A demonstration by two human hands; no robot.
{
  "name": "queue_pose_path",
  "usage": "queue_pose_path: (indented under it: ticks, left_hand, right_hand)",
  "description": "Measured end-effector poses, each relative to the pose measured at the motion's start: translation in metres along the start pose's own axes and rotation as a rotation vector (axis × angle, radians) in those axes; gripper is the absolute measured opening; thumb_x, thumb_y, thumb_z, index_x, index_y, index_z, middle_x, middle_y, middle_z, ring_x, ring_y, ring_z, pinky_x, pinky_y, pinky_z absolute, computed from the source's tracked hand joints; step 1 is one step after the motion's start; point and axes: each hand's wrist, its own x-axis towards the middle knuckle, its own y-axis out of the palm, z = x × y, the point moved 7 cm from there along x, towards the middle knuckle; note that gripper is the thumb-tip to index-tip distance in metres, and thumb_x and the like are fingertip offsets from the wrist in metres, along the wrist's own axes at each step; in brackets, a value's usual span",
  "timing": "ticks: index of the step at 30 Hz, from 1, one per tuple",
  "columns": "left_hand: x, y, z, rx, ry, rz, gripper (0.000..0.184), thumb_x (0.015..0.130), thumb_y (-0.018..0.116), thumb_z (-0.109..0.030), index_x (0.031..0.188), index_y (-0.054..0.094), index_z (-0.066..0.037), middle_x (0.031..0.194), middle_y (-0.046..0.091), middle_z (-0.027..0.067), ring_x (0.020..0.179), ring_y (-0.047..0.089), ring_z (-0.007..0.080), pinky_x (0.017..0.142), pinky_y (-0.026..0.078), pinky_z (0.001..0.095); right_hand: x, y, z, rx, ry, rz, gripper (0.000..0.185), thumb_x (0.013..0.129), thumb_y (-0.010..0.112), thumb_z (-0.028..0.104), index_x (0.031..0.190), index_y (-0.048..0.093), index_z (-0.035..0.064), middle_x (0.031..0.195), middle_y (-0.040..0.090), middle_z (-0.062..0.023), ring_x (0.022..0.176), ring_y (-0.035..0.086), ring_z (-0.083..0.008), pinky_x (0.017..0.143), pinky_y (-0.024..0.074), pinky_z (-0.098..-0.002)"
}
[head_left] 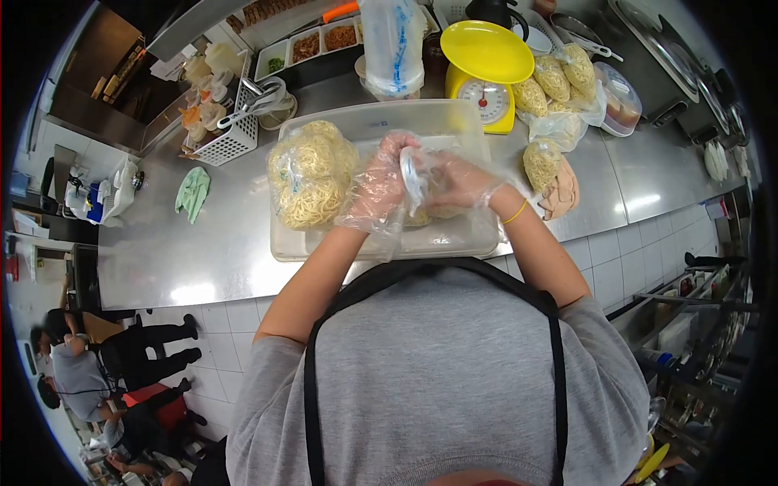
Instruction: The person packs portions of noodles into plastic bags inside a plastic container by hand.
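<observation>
Both of my hands wear clear plastic gloves and meet over a translucent plastic tub (478,237). My left hand (384,180) is closed on one side of a clear plastic bag (412,176). My right hand (463,181), with a yellow band at the wrist, is closed on the bag's other side. What the bag holds, if anything, I cannot make out. Beside my left hand, a large clear bag of yellow noodles (312,174) rests in the tub's left part. A bit of noodles (418,218) shows below my hands, mostly hidden.
Behind the tub stand a yellow scale (488,77), a roll of plastic bags (393,49) and trays of toppings (306,46). Several noodle bags (553,78) lie at the right. A white basket (231,121) and a green cloth (193,194) are leftward. People (89,364) stand at far left.
</observation>
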Motion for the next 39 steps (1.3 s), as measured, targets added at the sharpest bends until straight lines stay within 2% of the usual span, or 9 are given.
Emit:
queue_pose_path:
  ticks: [6, 8, 14, 16, 19, 28, 31, 35, 39]
  left_hand:
    - [-0.003, 0.001, -0.091, 0.106, 0.185, -0.038, 0.033, 0.083, 0.058, -0.018, 0.111, 0.044, -0.009, 0.096, 0.049, 0.0043, 0.083, 0.048, 0.01, 0.074, 0.042, 0.0253]
    - [-0.001, 0.001, -0.094, -0.418, -0.033, 0.092, 0.042, 0.081, 0.06, -0.017, 0.117, 0.04, -0.011, 0.101, 0.048, 0.005, 0.087, 0.049, 0.0124, 0.076, 0.043, 0.0267]
    - [0.0, -0.021, -0.066, 0.061, 0.114, 0.081, 0.079, 0.063, 0.076, -0.027, 0.127, 0.033, -0.013, 0.107, 0.047, 0.0121, 0.098, 0.048, 0.0204, 0.086, 0.042, 0.0326]
    - [-0.015, 0.002, -0.057, 0.198, -0.128, 0.208, 0.07, 0.067, 0.073, -0.024, 0.125, 0.037, -0.011, 0.108, 0.05, 0.0125, 0.1, 0.049, 0.017, 0.086, 0.042, 0.031]
    - [-0.006, -0.004, -0.076, 0.097, -0.008, 0.078, 0.057, 0.07, 0.072, -0.023, 0.118, 0.045, -0.007, 0.102, 0.055, 0.01, 0.095, 0.052, 0.0136, 0.083, 0.043, 0.0281]
    - [-0.007, -0.029, -0.122, 0.232, 0.233, -0.076, 0.011, 0.078, 0.064, -0.013, 0.083, 0.059, -0.004, 0.08, 0.058, 0.0005, 0.076, 0.053, 0.0082, 0.068, 0.044, 0.0237]
    - [-0.007, -0.048, -0.122, 0.219, 0.175, -0.156, 0.01, 0.077, 0.064, -0.008, 0.083, 0.058, -0.003, 0.087, 0.056, 0.0014, 0.081, 0.051, 0.0082, 0.072, 0.042, 0.0222]
    - [-0.007, -0.052, -0.123, 0.149, 0.085, -0.156, 0.011, 0.075, 0.065, -0.007, 0.082, 0.057, -0.003, 0.086, 0.056, 0.0024, 0.08, 0.051, 0.0085, 0.071, 0.042, 0.0217]
    - [-0.011, -0.029, -0.145, 0.259, 0.404, -0.012, 0.01, 0.076, 0.065, -0.01, 0.077, 0.058, -0.003, 0.075, 0.054, 0.0018, 0.073, 0.051, 0.0094, 0.066, 0.043, 0.0233]
  right_hand:
    - [0.008, 0.016, -0.033, 0.405, 0.002, -0.153, 0.043, 0.073, 0.066, 0.023, 0.107, 0.052, 0.0015, 0.095, 0.058, -0.0121, 0.084, 0.053, -0.0187, 0.075, 0.042, -0.0309]
    - [0.004, 0.01, -0.027, 0.507, 0.013, -0.173, 0.041, 0.073, 0.065, 0.03, 0.101, 0.057, 0.0015, 0.086, 0.06, -0.0151, 0.071, 0.054, -0.0183, 0.066, 0.0429, -0.0304]
    - [-0.023, -0.074, 0.041, 0.559, -0.114, -0.395, 0.032, 0.079, 0.061, 0.026, 0.103, 0.057, 0.0048, 0.088, 0.061, -0.0075, 0.071, 0.053, -0.0138, 0.065, 0.0446, -0.0293]
    - [-0.029, -0.089, 0.066, 0.476, -0.313, -0.542, 0.029, 0.078, 0.063, 0.024, 0.099, 0.057, 0.0044, 0.083, 0.06, -0.0066, 0.072, 0.055, -0.0146, 0.067, 0.0459, -0.0293]
    - [-0.039, -0.101, 0.106, -0.027, -0.677, -0.601, 0.028, 0.075, 0.064, 0.02, 0.096, 0.057, 0.0038, 0.083, 0.059, -0.0073, 0.074, 0.057, -0.0167, 0.068, 0.047, -0.0296]
    - [-0.058, -0.122, 0.076, 0.071, -0.465, -0.658, 0.017, 0.076, 0.061, 0.011, 0.091, 0.057, 0.0035, 0.083, 0.056, -0.0056, 0.073, 0.054, -0.0168, 0.069, 0.0452, -0.028]
    - [-0.064, -0.137, 0.053, 0.375, -0.471, -0.784, 0.015, 0.078, 0.06, 0.011, 0.09, 0.057, 0.0033, 0.081, 0.056, -0.0055, 0.075, 0.054, -0.0171, 0.068, 0.0452, -0.0284]
    - [-0.083, -0.147, 0.081, 0.114, -0.415, -0.91, 0.015, 0.076, 0.061, 0.011, 0.089, 0.057, 0.0038, 0.084, 0.056, -0.0054, 0.079, 0.055, -0.018, 0.07, 0.0453, -0.0299]
    - [-0.066, -0.119, 0.119, -0.042, -0.603, -0.8, 0.015, 0.075, 0.063, 0.012, 0.087, 0.057, 0.0051, 0.089, 0.056, -0.005, 0.083, 0.055, -0.019, 0.073, 0.0446, -0.0328]
